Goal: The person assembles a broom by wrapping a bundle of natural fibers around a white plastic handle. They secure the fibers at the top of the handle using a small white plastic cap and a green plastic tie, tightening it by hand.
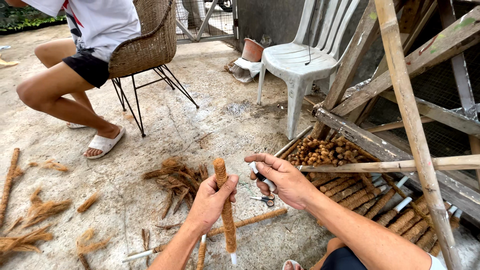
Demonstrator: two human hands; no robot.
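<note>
My left hand [210, 202] grips a coir-wrapped pole [226, 210], held almost upright, its white tube end showing at the bottom. My right hand [280, 180] is just to the right of the pole's top and is closed around a small white object, partly hidden by the fingers. Small scissors [264, 200] lie on the concrete below my right hand. A pile of loose coconut fibre [177, 182] sits on the ground left of the pole.
A stack of finished coir poles [360, 192] lies at right under a wooden frame [405, 105]. Another person sits in a wicker chair [145, 42] at upper left. A white plastic chair [305, 55] stands behind. Fibre tufts [42, 210] litter the left floor.
</note>
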